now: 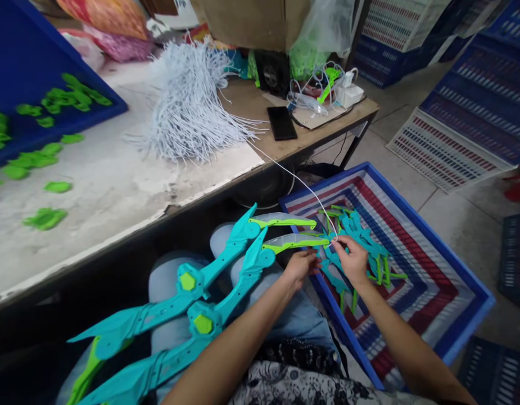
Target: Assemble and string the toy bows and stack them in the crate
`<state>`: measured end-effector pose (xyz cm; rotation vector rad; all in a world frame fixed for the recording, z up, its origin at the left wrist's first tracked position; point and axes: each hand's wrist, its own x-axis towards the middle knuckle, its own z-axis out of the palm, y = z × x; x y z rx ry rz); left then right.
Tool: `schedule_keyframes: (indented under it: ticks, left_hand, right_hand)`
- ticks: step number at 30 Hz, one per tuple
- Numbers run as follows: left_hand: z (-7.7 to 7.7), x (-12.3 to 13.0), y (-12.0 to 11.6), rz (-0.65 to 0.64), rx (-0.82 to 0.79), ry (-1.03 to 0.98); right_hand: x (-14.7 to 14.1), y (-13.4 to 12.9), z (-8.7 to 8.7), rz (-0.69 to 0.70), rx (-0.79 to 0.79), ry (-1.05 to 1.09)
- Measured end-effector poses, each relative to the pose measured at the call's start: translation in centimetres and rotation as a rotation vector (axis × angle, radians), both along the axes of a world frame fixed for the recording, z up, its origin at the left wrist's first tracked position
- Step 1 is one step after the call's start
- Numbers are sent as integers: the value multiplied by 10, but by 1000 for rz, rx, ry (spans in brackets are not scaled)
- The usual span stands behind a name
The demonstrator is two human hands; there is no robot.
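Two teal toy bows with lime-green parts lie across my lap: the nearer bow (247, 275) and the farther bow (213, 270). A white string (304, 183) runs from the table down to the green tip of the nearer bow. My right hand (352, 260) pinches this string right at that tip. Just below the same tip, my left hand (301, 269) has its fingers curled in; what they grip is hidden from view.
To my right sits a blue-rimmed crate (457, 281) with a striped lining and a pile of teal-and-green bows (361, 233). On the table are a bundle of white strings (192, 107), a phone (281, 123), loose green pieces (44, 218) and a blue tray (27, 62). Stacked crates (474, 95) stand beyond.
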<state>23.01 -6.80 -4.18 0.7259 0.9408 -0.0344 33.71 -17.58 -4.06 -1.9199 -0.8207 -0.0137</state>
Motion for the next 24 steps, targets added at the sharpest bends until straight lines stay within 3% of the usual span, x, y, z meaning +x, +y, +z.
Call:
schedule_keyframes:
  ticks: [11, 17, 20, 22, 24]
  left_hand:
    - [-3, 18, 1, -70, -20, -101]
    - [5, 18, -4, -148, 147, -72]
    - [21, -24, 4, -208, 280, -33]
    - [36, -79, 13, -306, 484, -6]
    - [51, -150, 23, -443, 681, 75]
  right_hand:
    - [-3, 0, -16, 116, -60, -147]
    - [5, -7, -24, 273, -108, -196]
    - [8, -14, -26, 278, -152, -250]
    - [10, -18, -27, 286, -172, -290]
    - [12, -19, -26, 311, -190, -330]
